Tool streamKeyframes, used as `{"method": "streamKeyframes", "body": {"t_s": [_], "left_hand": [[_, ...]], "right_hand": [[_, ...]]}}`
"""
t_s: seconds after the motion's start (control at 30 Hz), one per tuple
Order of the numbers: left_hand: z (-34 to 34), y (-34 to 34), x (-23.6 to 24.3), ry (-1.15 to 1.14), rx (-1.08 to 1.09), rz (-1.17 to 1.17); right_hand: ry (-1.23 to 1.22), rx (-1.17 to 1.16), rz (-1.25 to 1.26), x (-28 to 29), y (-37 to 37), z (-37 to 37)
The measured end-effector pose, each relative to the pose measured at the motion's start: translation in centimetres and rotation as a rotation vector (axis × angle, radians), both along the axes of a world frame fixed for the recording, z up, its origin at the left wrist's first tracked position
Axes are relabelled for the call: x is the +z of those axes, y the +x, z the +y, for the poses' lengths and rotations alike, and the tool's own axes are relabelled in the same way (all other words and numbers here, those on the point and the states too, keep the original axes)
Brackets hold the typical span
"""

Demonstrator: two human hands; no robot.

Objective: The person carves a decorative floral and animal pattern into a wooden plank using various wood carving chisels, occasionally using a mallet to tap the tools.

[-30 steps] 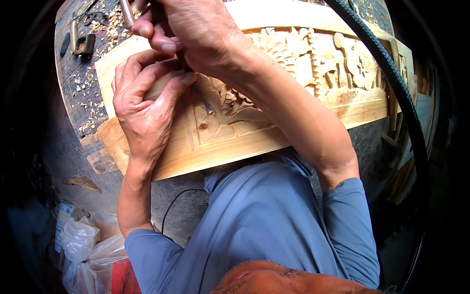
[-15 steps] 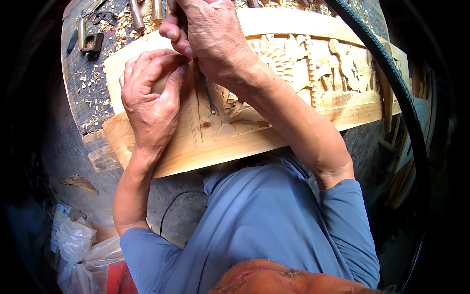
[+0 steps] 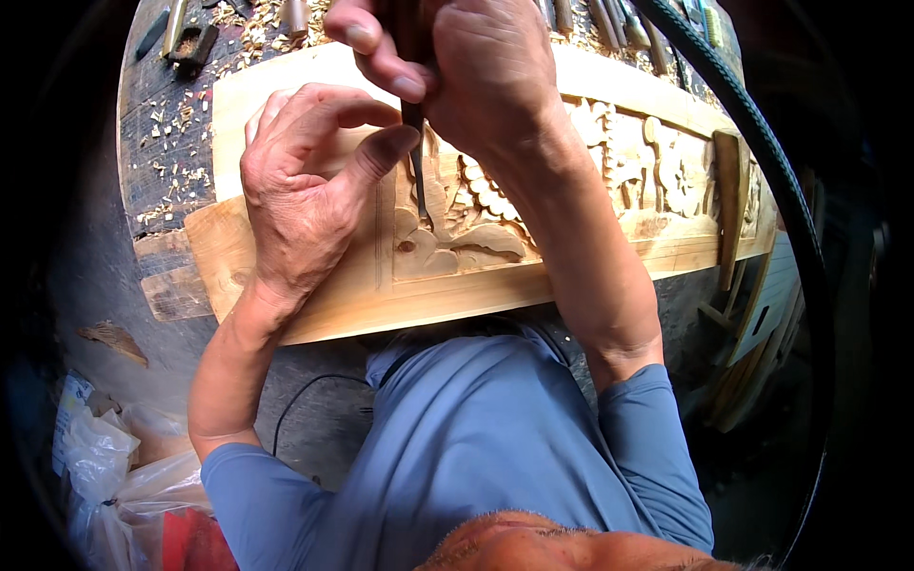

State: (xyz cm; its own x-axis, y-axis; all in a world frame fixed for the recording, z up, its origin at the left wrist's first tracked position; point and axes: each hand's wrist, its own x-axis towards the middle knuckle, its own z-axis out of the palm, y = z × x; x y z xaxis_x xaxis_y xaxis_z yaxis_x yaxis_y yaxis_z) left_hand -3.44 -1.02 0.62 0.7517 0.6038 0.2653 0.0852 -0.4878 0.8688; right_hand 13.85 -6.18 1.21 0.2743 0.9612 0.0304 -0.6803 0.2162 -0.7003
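Note:
A long pale wooden panel [image 3: 352,309] lies across the workbench, with leaves and flowers carved in relief. My right hand [image 3: 495,81] is closed around the upper part of a carving chisel [image 3: 419,186], hiding most of its handle. The dark, slim blade points down toward me, its tip at the carved leaf shapes [image 3: 481,240] near the panel's left end. My left hand [image 3: 305,190] rests over the panel's left part. Its thumb and forefinger close in on the chisel's shaft just below my right hand.
Wood shavings [image 3: 181,176] litter the dark workbench [image 3: 143,114]. Several hand tools [image 3: 609,24] lie along the back, and a small dark block [image 3: 195,46] at far left. An upright wooden bar [image 3: 729,195] crosses the panel's right part. A thick black hose [image 3: 776,157] arches at right; a plastic bag [image 3: 105,466] stands lower left.
Both hands and the chisel have shifted right along the panel. The blade tip now sits farther right in the carved leaf area. The whole view has also shifted somewhat.

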Motion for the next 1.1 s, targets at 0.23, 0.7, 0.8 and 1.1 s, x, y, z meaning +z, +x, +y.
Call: {"method": "streamKeyframes", "body": {"t_s": [0.23,0.7,0.8,1.1], "left_hand": [[-0.2,-0.2,-0.4,-0.030,0.012,-0.037],[-0.1,-0.2,-0.8,-0.014,0.122,-0.151],[0.3,-0.6,-0.6,0.110,0.106,-0.107],[0.2,-0.6,-0.7,0.175,0.150,0.000]], "right_hand": [[0.030,0.094,-0.041,-0.2,-1.1,2.5],[-0.172,0.141,-0.109,-0.2,-2.2,2.9],[-0.169,0.136,-0.145,0.2,-2.3,3.0],[-0.251,0.063,-0.254,-0.6,-2.5,3.7]]}}
